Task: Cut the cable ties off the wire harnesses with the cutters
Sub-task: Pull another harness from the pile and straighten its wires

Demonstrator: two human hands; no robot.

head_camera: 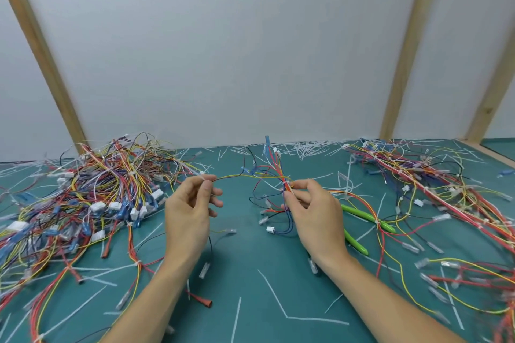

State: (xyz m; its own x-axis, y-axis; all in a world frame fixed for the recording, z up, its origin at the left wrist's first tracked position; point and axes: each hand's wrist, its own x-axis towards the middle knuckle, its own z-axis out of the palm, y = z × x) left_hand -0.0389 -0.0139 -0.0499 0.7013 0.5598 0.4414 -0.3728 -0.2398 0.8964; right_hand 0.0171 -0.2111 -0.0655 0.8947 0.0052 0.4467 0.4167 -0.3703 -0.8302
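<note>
Pinching a small multicoloured wire harness between both hands, its white cable tie uncut, the person leaves green-handled cutters lying on the mat, with tangled heaps apparently still waiting.

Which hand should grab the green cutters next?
The right hand, probably. The green cutters lie on the mat just beside it, while the left hand is farther away, pinching a wire of the harness.
</note>
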